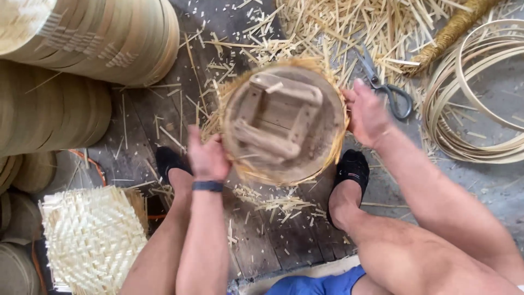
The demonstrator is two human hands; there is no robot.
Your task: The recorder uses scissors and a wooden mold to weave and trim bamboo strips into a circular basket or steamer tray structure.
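a: why is the round wooden form point(284, 124) held between both hands like that?

b: judging by the frayed strips poking out all round its rim, woven bamboo is pressed under it, and a hand on each side would keep it steady over the plank floor point(262, 240), between the two black shoes.

a: what are the fingers doing?

b: the left hand point(207, 155) curls round the near-left edge, fingers clasping the rim, thumb up top. the right hand point(367, 114) presses flat against the far-right edge, fingers spread along it, more bracing than gripping.

a: and the arms?

b: both forearms reach down from the knees, the left wrist wearing a dark band point(207, 186).

a: anything close by?

b: scissors point(388, 87) lie just beyond the right fingers; a woven mat point(93, 237) sits well behind the left wrist.
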